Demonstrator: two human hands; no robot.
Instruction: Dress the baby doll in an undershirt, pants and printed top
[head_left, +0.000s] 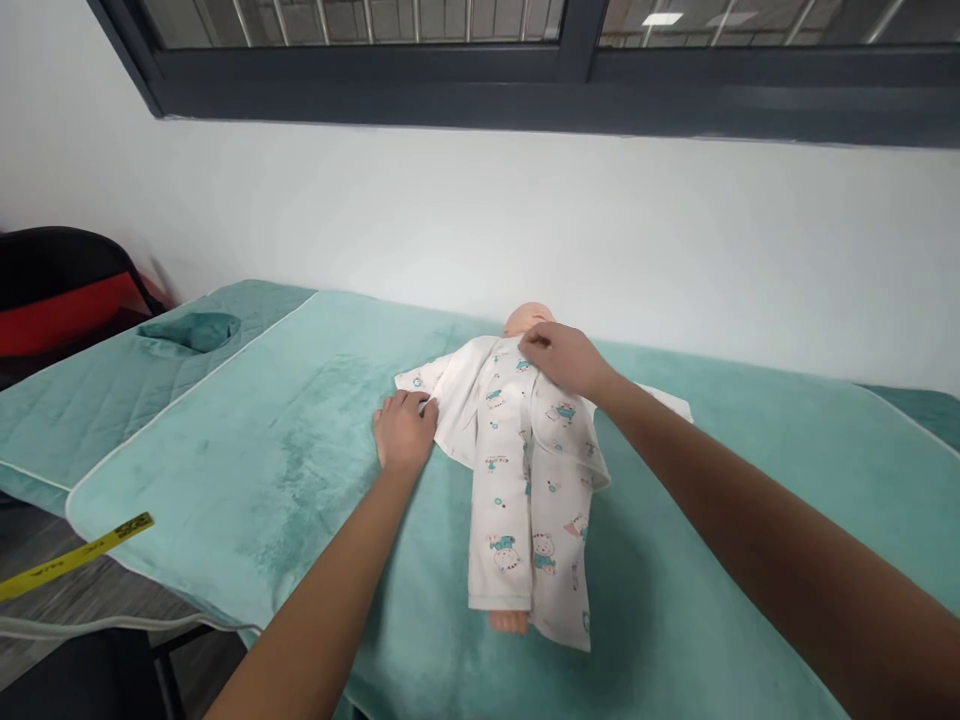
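A baby doll (510,622) lies on its back on the green-covered bed (300,480), its head near the wall and one foot showing. It has on a white printed baby shirt (459,385) and matching trousers (501,520). At the neckline, my right hand (566,360) is closed in a pinch on the upper front of the shirt and covers part of the doll's head. My left hand (405,430) rests on the bed beside the sleeve, fingers slightly bent and apart, thumb against the shirt's edge. The doll's arms do not show.
Behind the bed is a white wall (337,210) under a dark window frame (360,95). A green quilted pad with a face hole (191,332) lies to the left, near a black and red chair (67,300). Yellow tape (75,557) and a pale cable (127,626) are at lower left.
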